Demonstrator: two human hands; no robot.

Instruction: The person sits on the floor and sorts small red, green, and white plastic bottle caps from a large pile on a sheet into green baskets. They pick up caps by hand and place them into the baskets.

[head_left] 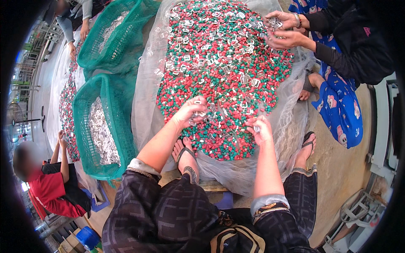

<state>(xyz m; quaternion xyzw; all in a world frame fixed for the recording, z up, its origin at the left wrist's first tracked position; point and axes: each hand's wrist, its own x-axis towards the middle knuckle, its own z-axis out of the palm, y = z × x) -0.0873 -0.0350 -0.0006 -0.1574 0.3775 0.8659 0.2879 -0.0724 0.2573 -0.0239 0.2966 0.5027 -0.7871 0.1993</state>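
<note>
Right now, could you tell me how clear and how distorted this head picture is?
Head view: even daylight, no hard glare; the red and green pellet pile is sharp; fisheye bends the green mesh basket near the black rim; left hand and right hand unblurred.

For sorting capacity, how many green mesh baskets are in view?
2. One green mesh basket lies at upper left; the other is beside the left hand. More may be hidden.

Sandy concrete floor (337,168), white metal frame (382,126) at right, daylight at left.
</note>
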